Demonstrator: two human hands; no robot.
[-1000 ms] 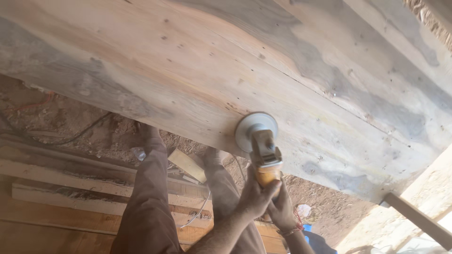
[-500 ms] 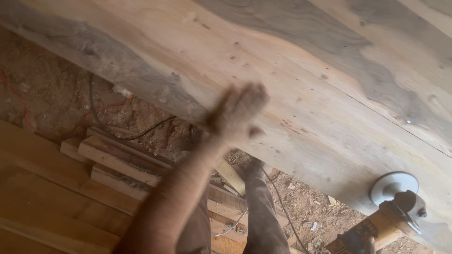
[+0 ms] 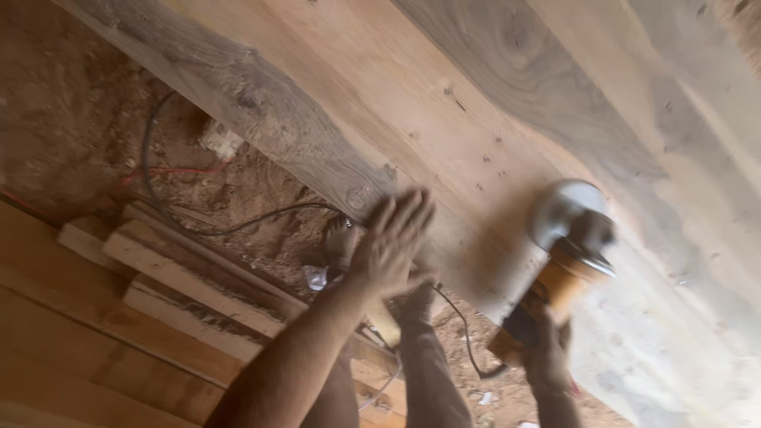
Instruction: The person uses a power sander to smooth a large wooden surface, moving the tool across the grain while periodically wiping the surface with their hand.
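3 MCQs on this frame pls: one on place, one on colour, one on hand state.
1. Where is the grinder's disc?
A. Against the wide wooden slab
B. On the dirt floor
C. On the stacked planks

2. What colour is the grinder's body?
A. Blue
B. Yellow-orange
C. White

3. What is the left hand doing?
A. Gripping the grinder
B. Holding a plank
C. Open, flat near the slab's edge

Answers:
1. A: the disc of the angle grinder sits on the slab, well above the dirt floor and stacked planks.
2. B: the body below the grey head is yellow-orange.
3. C: the left hand has its fingers spread and holds nothing; only the right hand grips the grinder.
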